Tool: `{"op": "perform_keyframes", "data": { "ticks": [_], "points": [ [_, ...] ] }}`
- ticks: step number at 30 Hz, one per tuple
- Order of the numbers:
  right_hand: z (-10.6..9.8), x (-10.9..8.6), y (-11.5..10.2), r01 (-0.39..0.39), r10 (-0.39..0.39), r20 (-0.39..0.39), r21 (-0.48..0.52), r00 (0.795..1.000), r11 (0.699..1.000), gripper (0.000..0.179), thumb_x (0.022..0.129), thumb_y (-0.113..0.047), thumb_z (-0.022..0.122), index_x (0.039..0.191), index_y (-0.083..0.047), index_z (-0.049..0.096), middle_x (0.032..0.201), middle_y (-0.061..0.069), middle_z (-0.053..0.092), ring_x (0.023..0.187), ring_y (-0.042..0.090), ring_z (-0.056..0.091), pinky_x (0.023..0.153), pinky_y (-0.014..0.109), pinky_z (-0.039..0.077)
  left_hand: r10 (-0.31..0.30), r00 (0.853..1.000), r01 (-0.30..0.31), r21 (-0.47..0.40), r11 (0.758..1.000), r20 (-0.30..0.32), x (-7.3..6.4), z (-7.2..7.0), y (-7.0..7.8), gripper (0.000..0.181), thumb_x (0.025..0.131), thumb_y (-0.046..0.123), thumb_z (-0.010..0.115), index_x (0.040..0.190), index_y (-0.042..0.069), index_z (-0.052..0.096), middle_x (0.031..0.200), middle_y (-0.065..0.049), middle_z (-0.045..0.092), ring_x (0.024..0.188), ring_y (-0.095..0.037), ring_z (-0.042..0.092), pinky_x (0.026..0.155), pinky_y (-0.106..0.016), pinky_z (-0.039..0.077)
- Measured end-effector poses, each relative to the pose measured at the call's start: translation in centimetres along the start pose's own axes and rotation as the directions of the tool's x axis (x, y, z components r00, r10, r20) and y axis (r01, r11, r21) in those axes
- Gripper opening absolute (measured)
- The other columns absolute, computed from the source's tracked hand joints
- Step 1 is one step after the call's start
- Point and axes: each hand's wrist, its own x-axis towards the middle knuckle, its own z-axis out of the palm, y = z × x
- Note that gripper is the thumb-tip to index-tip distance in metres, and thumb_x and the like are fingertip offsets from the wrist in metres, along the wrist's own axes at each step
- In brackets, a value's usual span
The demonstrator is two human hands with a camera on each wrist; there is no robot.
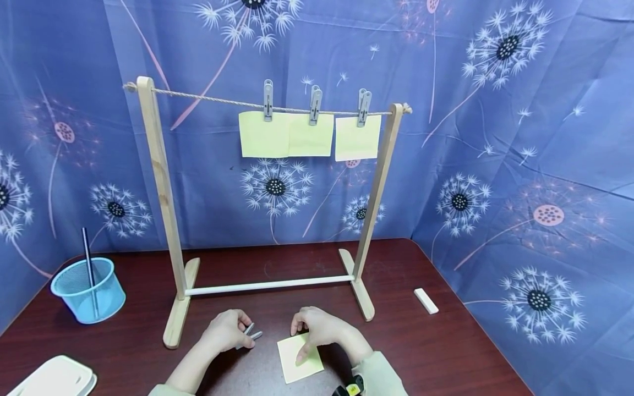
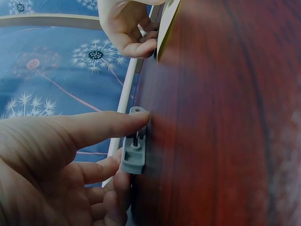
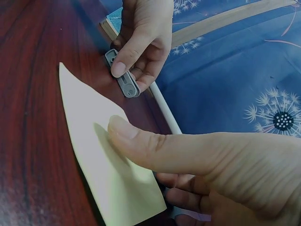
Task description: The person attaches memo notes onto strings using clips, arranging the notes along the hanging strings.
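Observation:
My left hand (image 1: 228,331) pinches a grey clothespin (image 1: 250,333) between thumb and fingers, low over the table. In the left wrist view the clothespin (image 2: 135,141) lies under the thumb tip. To its right, my right hand (image 1: 319,329) holds a pale yellow sticky note (image 1: 301,360), thumb on top and fingers beneath its far edge. The note (image 3: 106,160) bends slightly in the right wrist view. Beyond both hands, three yellow notes (image 1: 264,135) hang from a twine line (image 1: 208,99), clipped by grey clothespins (image 1: 315,104).
A wooden frame (image 1: 165,187) with a white crossbar (image 1: 269,285) stands behind the hands. At the left are a blue mesh cup (image 1: 94,297) holding a dark pen (image 1: 88,256) and a white plastic item (image 1: 54,377). A white block (image 1: 426,301) lies on the right side of the table (image 1: 465,341).

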Motion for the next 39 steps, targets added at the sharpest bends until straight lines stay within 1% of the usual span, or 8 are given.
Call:
{"op": "perform_keyframes", "data": {
  "ticks": [9,15,19,23,28,34,39],
  "points": [
    [0.15,0.01,-0.06,-0.001,0.001,0.004,-0.009,1.0,1.0,0.04,0.056,-0.017,0.095,0.084,-0.013,0.066,0.082,-0.009,0.052,0.079,-0.001,0.042,0.077,0.014,0.037,0.006,1.0,-0.006,0.004,1.0,-0.007,-0.06,-0.18,0.06,0.033,0.058,0.007,0.088,0.084,0.006,0.067,0.074,0.0,0.06,0.066,-0.013,0.053,0.06,-0.028,0.042],
    [0.15,0.11,-0.02,0.004,-0.004,-0.003,-0.008,1.0,1.0,0.042,0.054,-0.015,0.095,0.081,-0.011,0.062,0.078,-0.007,0.053,0.075,-0.001,0.042,0.073,0.013,0.037,0.008,1.0,-0.008,-0.016,1.0,0.0,-0.05,-0.16,0.15,0.035,0.056,0.004,0.087,0.085,0.006,0.067,0.074,0.0,0.06,0.06,-0.012,0.055,0.059,-0.027,0.044],
    [0.06,0.14,-0.14,-0.007,0.007,-0.004,0.028,1.0,1.0,0.044,0.054,-0.012,0.094,0.08,-0.01,0.058,0.075,-0.008,0.053,0.07,-0.002,0.043,0.067,0.013,0.038,0.001,1.0,-0.001,-0.063,0.998,0.003,-0.08,-0.01,0.16,0.038,0.055,0.003,0.089,0.085,0.005,0.066,0.075,-0.002,0.061,0.055,-0.012,0.058,0.057,-0.026,0.047],
    [-0.03,0.05,-0.37,-0.028,0.028,0.0,0.062,1.0,0.998,0.045,0.056,-0.009,0.094,0.085,-0.01,0.058,0.076,-0.009,0.055,0.069,-0.002,0.045,0.066,0.014,0.04,-0.004,1.0,0.004,-0.075,0.997,-0.003,-0.15,0.16,0.17,0.039,0.055,0.004,0.09,0.084,0.005,0.065,0.076,-0.002,0.061,0.054,-0.012,0.059,0.055,-0.026,0.047],
    [-0.07,-0.02,-0.61,-0.034,0.035,0.001,0.06,0.999,0.998,0.046,0.058,-0.009,0.093,0.092,-0.011,0.062,0.079,-0.008,0.059,0.07,-0.004,0.048,0.067,0.014,0.042,-0.002,1.0,0.001,-0.057,0.998,-0.014,-0.37,0.15,0.28,0.038,0.055,0.006,0.091,0.083,0.006,0.065,0.075,-0.002,0.06,0.054,-0.012,0.058,0.055,-0.026,0.045],
    [-0.04,0.06,-0.48,-0.022,0.024,-0.023,0.054,0.999,0.998,0.036,0.061,-0.011,0.091,0.086,-0.011,0.066,0.074,-0.01,0.057,0.069,-0.003,0.046,0.066,0.013,0.04,-0.009,1.0,0.008,-0.026,1.0,-0.019,-0.34,0.19,0.28,0.039,0.057,0.01,0.092,0.086,0.007,0.066,0.075,0.0,0.061,0.055,-0.011,0.057,0.055,-0.027,0.045],
    [-0.03,0.1,-0.17,-0.007,0.01,-0.039,0.078,0.999,0.997,0.03,0.065,-0.01,0.089,0.085,-0.01,0.067,0.074,-0.007,0.062,0.069,-0.003,0.048,0.066,0.014,0.041,-0.009,1.0,0.009,0.007,1.0,-0.022,-0.34,0.22,0.45,0.038,0.058,0.013,0.092,0.085,0.008,0.066,0.075,0.001,0.061,0.056,-0.011,0.056,0.055,-0.027,0.043]
  ]
}}
